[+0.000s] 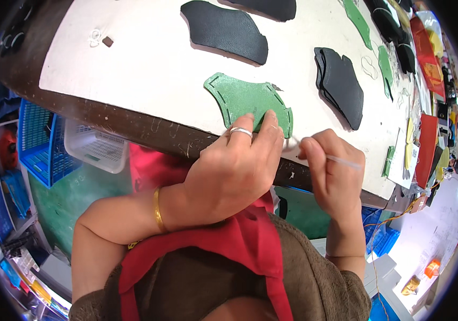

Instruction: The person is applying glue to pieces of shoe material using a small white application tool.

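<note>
A green template (247, 96) with narrow dark slots along its edges lies near the front edge of the white tabletop. My left hand (237, 160) presses it down with fingertips laid flat on its lower part; a ring and a gold bangle show on this hand and wrist. A small dark bit peeks out at the template's upper right edge. Just right of the template, my right hand (331, 166) is closed around a thin, pale translucent stick like a pen refill (344, 162). Its tip is near the template's lower right corner, too blurred to tell whether it touches.
Black leather-like pieces (226, 32) lie farther back, and a stack of them (341, 85) lies to the right. More green templates (358, 24), threads and red and yellow items crowd the right side. Blue (39, 144) and white baskets (98, 144) stand below the table's left edge.
</note>
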The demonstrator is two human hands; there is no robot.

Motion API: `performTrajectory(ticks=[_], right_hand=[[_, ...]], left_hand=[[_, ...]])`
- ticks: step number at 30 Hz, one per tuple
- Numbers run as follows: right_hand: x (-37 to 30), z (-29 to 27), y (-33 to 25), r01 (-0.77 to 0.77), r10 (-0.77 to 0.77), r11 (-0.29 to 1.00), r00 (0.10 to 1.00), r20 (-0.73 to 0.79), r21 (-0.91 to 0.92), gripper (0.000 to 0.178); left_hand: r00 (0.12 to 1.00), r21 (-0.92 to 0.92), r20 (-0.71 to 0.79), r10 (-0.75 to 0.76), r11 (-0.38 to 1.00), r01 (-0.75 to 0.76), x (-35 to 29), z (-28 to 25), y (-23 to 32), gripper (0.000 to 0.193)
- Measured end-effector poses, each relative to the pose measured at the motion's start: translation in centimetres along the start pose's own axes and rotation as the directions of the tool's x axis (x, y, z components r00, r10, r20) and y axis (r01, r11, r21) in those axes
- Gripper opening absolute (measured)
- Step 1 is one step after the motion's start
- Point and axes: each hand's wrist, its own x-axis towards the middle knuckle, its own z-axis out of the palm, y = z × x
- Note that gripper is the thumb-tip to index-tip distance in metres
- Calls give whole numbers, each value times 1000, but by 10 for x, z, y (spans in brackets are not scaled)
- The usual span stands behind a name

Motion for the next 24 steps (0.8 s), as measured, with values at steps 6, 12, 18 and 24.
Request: performTrajectory(ticks=[6,12,18,24], right_hand=[[41,14,20,-241,289,841,957,-25,485,26],[41,28,16,-251,236,963,962,137,101,28],[40,-33,74,-466,575,778,798,-181,422,29],[15,-38,120,-467,491,869,773,-402,163,31]], left_hand=[[992,-3,-117,35,999,-35,-6,7,-9,32],[967,-127,-236,98,983,-130,5,2,-27,25],[913,-492,-401,-71,858,-150,7,-56,-70,27],[965,-642,-126,-231,760,98,-6,-76,-95,32]])
